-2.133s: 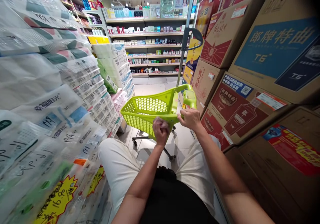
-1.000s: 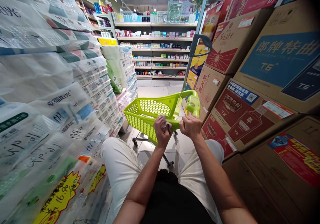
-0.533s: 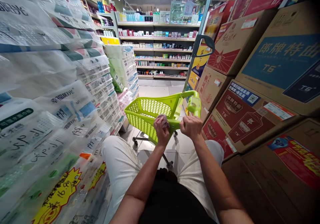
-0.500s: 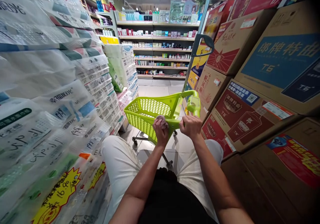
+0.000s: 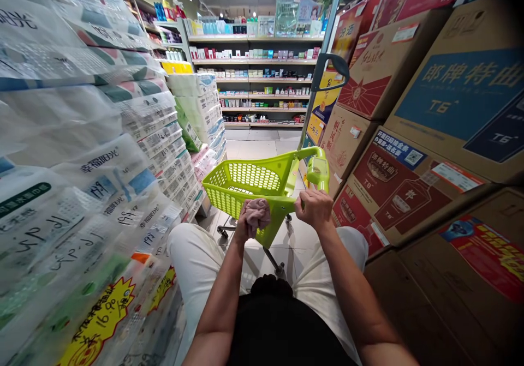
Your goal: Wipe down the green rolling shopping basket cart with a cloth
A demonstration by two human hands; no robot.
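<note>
A lime-green shopping cart (image 5: 254, 175) with a perforated basket stands on the floor in front of my knees. My left hand (image 5: 242, 228) is closed around a crumpled, dusty-pink cloth (image 5: 257, 217), held up against the near side of the basket. The fingers are partly hidden behind the cloth. My right hand (image 5: 314, 208) grips the cart's handle (image 5: 320, 178) at its near end, with the fingers wrapped over the green bar. Below the basket, the cart's legs and a caster wheel (image 5: 279, 269) show between my legs.
Wrapped paper packs (image 5: 102, 164) are piled high along the left. Cardboard cartons (image 5: 409, 191) form a wall on the right, close to my knee. A dark trolley handle (image 5: 333, 71) rises by the cartons. Ahead, past a tiled floor (image 5: 262, 147), stand stocked shelves (image 5: 254, 60).
My left hand has drawn back slightly to the left and turned, so more of the pink cloth shows. My right hand stays on the handle. The cart has hardly moved.
</note>
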